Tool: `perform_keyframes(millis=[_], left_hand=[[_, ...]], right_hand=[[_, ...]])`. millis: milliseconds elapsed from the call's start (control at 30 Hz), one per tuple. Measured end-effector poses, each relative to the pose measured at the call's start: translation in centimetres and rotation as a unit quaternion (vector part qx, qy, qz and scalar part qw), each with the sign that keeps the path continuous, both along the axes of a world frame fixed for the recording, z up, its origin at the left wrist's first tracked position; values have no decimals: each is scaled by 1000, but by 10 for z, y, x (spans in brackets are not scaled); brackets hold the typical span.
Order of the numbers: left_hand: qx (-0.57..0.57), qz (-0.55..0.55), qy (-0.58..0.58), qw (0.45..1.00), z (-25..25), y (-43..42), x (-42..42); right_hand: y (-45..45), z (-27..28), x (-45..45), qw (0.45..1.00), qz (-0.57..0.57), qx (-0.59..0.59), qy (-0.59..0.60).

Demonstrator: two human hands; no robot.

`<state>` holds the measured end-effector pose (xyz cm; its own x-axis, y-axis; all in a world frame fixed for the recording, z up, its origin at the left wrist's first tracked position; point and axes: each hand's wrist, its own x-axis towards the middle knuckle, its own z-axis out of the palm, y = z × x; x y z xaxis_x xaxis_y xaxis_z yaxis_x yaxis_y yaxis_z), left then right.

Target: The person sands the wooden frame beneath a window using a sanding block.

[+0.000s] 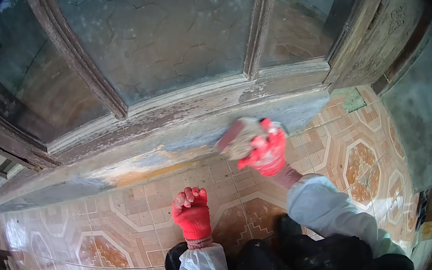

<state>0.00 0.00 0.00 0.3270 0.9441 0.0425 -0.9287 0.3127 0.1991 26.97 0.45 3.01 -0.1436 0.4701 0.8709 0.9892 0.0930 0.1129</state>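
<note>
My right hand (270, 150), in a red knit glove, is closed round a brownish-grey block (242, 138) with a dull red end. Motion blur hides whether that block is a brush or a sanding pad. It is at the low wall strip (174, 150) under the window frame, where the paint is worn in grey-blue and ochre patches. My left hand (190, 211), also gloved in red, hovers or rests near my knee with its fingers curled in. Nothing shows between those fingers.
Above the strip runs a weathered wooden frame (169, 105) with peeling paint around a patterned glass pane (177, 37). Patterned brown tiles (107, 256) cover the floor. On the right a grey panel (421, 115) stands beside the wooden post.
</note>
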Motion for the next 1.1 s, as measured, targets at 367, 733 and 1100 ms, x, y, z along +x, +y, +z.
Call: perform_keyframes(millis=[367,733,1100], left_hand=[[-36,15,13,999,-1,3,21],[-17,27,-9,999,6,-4,13],[-16,11,4,1000,-6,-1,14]], right_hand=[[-16,32,10,956,-150,32,251],[-24,20,107,875,-232,105,412],[-11,1,41,963,-122,110,212]])
